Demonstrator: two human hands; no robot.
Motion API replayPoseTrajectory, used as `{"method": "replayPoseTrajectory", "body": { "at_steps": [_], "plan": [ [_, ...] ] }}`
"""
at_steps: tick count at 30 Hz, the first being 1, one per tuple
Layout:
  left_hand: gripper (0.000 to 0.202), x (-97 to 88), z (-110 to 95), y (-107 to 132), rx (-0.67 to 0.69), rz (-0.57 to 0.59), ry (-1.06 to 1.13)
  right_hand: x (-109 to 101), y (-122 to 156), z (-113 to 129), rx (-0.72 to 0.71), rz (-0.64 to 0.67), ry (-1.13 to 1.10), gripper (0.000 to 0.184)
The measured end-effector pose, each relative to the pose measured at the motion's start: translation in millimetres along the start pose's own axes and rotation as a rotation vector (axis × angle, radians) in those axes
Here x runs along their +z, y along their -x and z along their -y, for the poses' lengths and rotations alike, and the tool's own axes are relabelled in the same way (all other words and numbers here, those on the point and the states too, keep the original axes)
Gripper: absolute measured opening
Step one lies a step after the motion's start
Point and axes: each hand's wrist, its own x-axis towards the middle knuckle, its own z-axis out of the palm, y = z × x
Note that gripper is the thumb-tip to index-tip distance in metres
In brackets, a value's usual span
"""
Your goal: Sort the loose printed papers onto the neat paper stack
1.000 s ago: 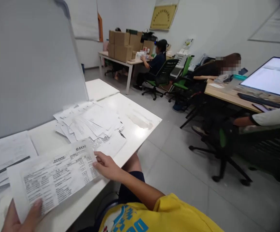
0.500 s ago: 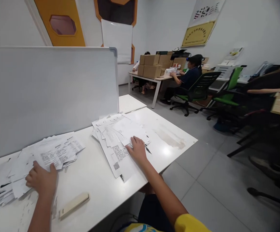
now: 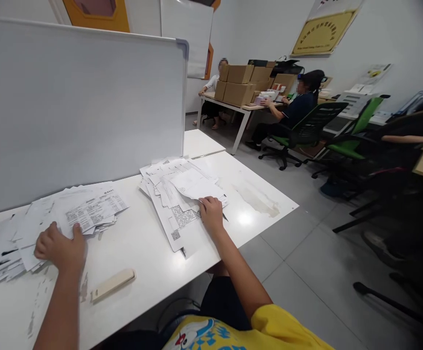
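Observation:
My left hand [image 3: 62, 248] lies with fingers spread on the near edge of a loose pile of printed papers [image 3: 95, 209]. My right hand [image 3: 212, 214] has its fingers closed at the near edge of a white sheet of paper [image 3: 193, 183], which bends up there. Under that sheet is a second stack, with a larger printed page [image 3: 167, 228] at the bottom showing a dense text block and a square code. A thin dark pointed thing [image 3: 225, 218] pokes out beside my right hand, mostly hidden. Between my arms lies a long beige object [image 3: 113, 286].
A whiteboard [image 3: 80, 107] stands along the back of the white table [image 3: 146, 291]. Grey stains mark the table at left and right. Farther off, two people sit at another table with cardboard boxes [image 3: 238, 92]. Green-and-black chairs [image 3: 317, 121] stand on the tiled floor.
My right fingers have drawn in at the sheet's edge, and the sheet now curls up from the stack. My left hand stays on its pile. The view has tilted down slightly.

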Motion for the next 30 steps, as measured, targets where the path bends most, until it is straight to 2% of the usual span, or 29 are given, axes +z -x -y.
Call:
{"method": "replayPoseTrajectory", "body": {
  "at_steps": [5, 8, 11, 16, 19, 23, 26, 28, 30],
  "plan": [
    [0.057, 4.9, 6.0, -0.9, 0.060, -0.034, 0.027, -6.0, 1.4, 6.5, -0.063, 0.057, -0.018, 0.020],
    [0.050, 3.4, -0.3, -1.3, 0.151, -0.054, 0.037, -8.7, 3.1, 9.8, -0.100, 0.140, -0.078, 0.014],
    [0.043, 0.5, -19.1, 2.3, 0.258, -0.064, 0.046, -10.8, 4.9, 11.5, -0.167, 0.219, -0.185, 0.015],
    [0.029, 0.9, -65.3, 26.4, 0.438, -0.050, 0.097, -12.9, 8.5, 13.1, -0.227, 0.215, -0.270, 0.021],
    [0.026, 3.9, -87.9, 41.4, 0.592, 0.034, 0.151, -9.4, 10.8, 12.1, -0.258, 0.200, -0.313, 0.023],
    [0.033, 3.5, -106.6, 49.8, 0.752, 0.296, 0.198, -2.3, 11.0, 8.3, -0.323, 0.149, -0.338, 0.023],
    [0.039, -2.3, -119.4, 59.7, 0.675, 0.524, 0.250, -2.4, 15.1, 9.7, -0.346, 0.067, -0.398, 0.024],
    [0.041, -6.7, -131.0, 74.5, 0.481, 0.658, 0.344, -6.1, 25.1, 16.9, -0.384, -0.023, -0.456, 0.025],
    [0.049, -9.2, -144.2, 94.4, 0.189, 0.787, 0.550, -12.3, 41.9, 30.8, -0.479, -0.091, -0.490, 0.030]
  ]
}}
